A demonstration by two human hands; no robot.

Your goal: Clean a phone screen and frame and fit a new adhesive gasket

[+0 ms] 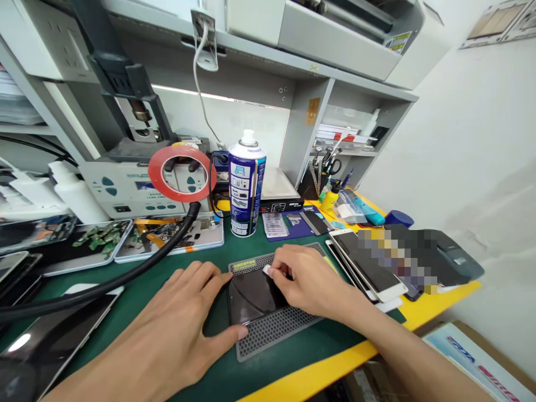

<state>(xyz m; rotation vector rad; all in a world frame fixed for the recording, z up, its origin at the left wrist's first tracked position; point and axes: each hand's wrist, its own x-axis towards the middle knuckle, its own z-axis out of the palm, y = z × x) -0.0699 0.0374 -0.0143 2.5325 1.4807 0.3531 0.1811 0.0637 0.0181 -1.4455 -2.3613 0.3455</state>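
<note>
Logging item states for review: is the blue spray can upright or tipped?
Upright: the spray can stands on its base on the green mat, its white top uppermost.

White wall (456,128) at right, gray shelving (296,125) at back, yellow-edged green workbench (301,385)

Partial "MECH" on spray can (246,192)

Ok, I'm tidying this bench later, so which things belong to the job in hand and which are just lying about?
In use:
- dark phone screen, left hand at its edge
- honeycomb-patterned mat beneath it
- small white piece in the right hand

Apparently just lying about:
- blue-and-white spray can
- red tape roll
- white-framed phone on the right
- yellow bottle
</note>
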